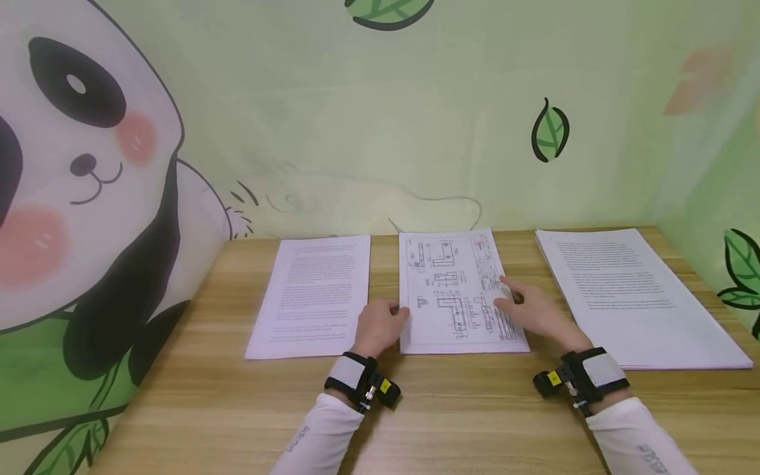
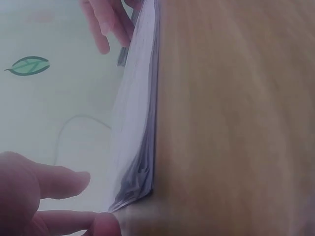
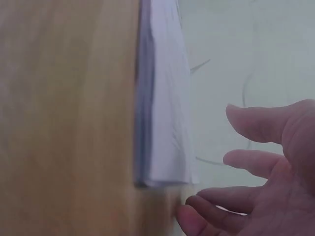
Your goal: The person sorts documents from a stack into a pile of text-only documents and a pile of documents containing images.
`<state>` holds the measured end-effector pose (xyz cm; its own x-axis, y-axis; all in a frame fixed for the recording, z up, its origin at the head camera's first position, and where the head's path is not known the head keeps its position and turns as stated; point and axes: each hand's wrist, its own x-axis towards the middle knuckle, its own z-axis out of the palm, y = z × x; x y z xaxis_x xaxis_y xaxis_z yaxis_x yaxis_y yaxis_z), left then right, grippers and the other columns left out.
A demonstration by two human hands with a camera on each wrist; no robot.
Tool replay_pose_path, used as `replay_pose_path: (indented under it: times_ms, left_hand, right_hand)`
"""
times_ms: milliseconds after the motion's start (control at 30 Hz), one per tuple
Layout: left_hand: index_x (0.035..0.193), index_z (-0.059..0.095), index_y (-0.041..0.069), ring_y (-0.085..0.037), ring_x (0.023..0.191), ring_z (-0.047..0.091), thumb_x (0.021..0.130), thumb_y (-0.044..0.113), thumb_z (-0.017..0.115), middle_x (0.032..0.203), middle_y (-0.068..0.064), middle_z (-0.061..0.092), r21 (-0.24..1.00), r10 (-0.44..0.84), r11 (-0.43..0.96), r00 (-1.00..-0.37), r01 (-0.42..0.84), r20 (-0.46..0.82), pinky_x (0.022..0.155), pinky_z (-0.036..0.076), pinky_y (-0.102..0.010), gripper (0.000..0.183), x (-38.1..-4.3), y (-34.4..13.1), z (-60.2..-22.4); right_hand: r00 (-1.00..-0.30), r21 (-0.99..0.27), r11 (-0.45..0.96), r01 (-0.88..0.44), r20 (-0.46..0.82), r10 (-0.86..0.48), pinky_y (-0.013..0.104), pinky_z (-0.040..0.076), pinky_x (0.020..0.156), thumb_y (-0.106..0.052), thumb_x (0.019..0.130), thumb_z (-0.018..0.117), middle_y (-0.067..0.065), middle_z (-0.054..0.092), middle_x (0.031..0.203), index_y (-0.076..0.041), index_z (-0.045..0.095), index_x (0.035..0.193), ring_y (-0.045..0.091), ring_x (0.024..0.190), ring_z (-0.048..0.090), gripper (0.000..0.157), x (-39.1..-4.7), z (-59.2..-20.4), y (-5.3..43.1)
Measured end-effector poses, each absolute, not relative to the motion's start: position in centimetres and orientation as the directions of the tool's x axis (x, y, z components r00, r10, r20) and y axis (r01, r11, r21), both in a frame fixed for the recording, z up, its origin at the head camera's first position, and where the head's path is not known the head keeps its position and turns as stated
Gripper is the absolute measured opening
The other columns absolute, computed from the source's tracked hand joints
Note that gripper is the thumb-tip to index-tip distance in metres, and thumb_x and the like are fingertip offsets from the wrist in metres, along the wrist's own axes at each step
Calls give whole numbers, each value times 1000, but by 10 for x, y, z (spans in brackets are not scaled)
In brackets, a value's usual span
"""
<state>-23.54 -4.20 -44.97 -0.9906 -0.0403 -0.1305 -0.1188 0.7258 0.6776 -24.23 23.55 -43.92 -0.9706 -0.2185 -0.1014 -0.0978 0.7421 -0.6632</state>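
A stack of paper (image 1: 429, 330) lies in the middle of the table, its top sheet printed with technical drawings. At its left edge is my left hand (image 1: 380, 326); in the left wrist view the thumb stands off from the stack and a fingertip (image 2: 106, 223) comes close to its corner. Whether that finger touches the paper I cannot tell. My right hand (image 1: 537, 313) is at the right edge of the same stack, with thumb and fingers spread. The right wrist view shows nothing held between them, and the paper edges (image 3: 167, 113) lie beside the fingers.
Printed text pages (image 1: 320, 284) lie to the left on the wooden table (image 1: 463, 415). A thicker stack of text pages (image 1: 659, 336) sits at the right, beyond my right hand. Behind the table hangs a pale green backdrop (image 1: 356, 132) with a panda and leaves.
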Motion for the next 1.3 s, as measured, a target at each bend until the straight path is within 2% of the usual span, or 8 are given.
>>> replay_pose_path:
  times_ms: [100, 233, 367, 467, 700, 867, 1133, 1300]
  left_hand:
    - [105, 70, 4, -20, 71, 56, 89, 29, 55, 91, -12, 69, 691, -58, 716, -995, -102, -86, 53, 38, -26, 33, -235, -42, -448]
    - [103, 70, 1, -20, 73, 57, 89, 28, 55, 88, -12, 68, 716, -49, 695, -998, -59, -35, 55, 41, -26, 33, -235, -39, -446]
    - [121, 62, 4, -19, 82, 59, 90, 26, 55, 100, -10, 68, 756, -22, 654, -1000, -28, -18, 62, 47, -27, 39, -235, -35, -443]
    - [123, 62, 5, -19, 81, 59, 90, 26, 54, 102, -10, 68, 766, 5, 642, -1000, 4, 1, 60, 47, -26, 39, -234, -31, -442]
    - [125, 61, 8, -11, 61, 60, 91, 27, 53, 102, -7, 65, 830, 54, 558, -998, 18, -15, 48, 43, -21, 39, -233, -16, -438]
    - [125, 61, 9, -10, 58, 60, 92, 26, 53, 97, -6, 66, 862, 96, 505, -995, 47, -2, 49, 44, -22, 38, -232, -4, -432]
    - [124, 61, 11, -23, 82, 67, 93, 25, 52, 101, -5, 68, 905, 199, 418, -980, 79, -7, 54, 43, -21, 36, -231, 27, -432]
    - [125, 61, 12, -20, 85, 69, 93, 25, 52, 103, -2, 68, 906, 252, 414, -968, 85, -24, 54, 41, -21, 35, -230, 48, -432]
  right_hand:
    - [-972, -669, 734, -114, -79, -223, 63, 36, 99, -32, 95, 49, 36, 36, 141, 5, 29, 143, 52, 127, 36, 63, -242, -433, 244]
    - [-978, -647, 749, -145, -21, -207, 65, 37, 96, -37, 95, 47, 37, 38, 139, 8, 34, 139, 54, 124, 37, 64, -240, -421, 261]
    - [-987, -640, 757, -131, 9, -163, 66, 35, 94, -45, 94, 45, 37, 38, 139, 6, 34, 140, 54, 124, 36, 69, -237, -410, 283]
    - [-993, -628, 771, -101, 14, -118, 67, 35, 93, -47, 94, 43, 38, 37, 139, 5, 32, 142, 54, 124, 35, 71, -235, -405, 302]
    - [-999, -591, 806, -26, 47, 2, 71, 34, 87, -43, 96, 39, 43, 36, 134, 8, 30, 141, 60, 119, 32, 69, -230, -403, 351]
    - [-996, -601, 796, 77, -18, 83, 73, 30, 87, -46, 96, 35, 47, 29, 135, 9, 23, 142, 63, 120, 26, 73, -226, -413, 381]
    - [-973, -586, 777, 232, -148, 179, 73, 27, 90, -47, 96, 32, 51, 20, 135, 14, 20, 141, 66, 119, 21, 77, -220, -431, 413]
    - [-936, -589, 730, 348, -172, 307, 71, 24, 95, -43, 95, 34, 50, 18, 137, 14, 22, 140, 64, 122, 20, 74, -221, -439, 423]
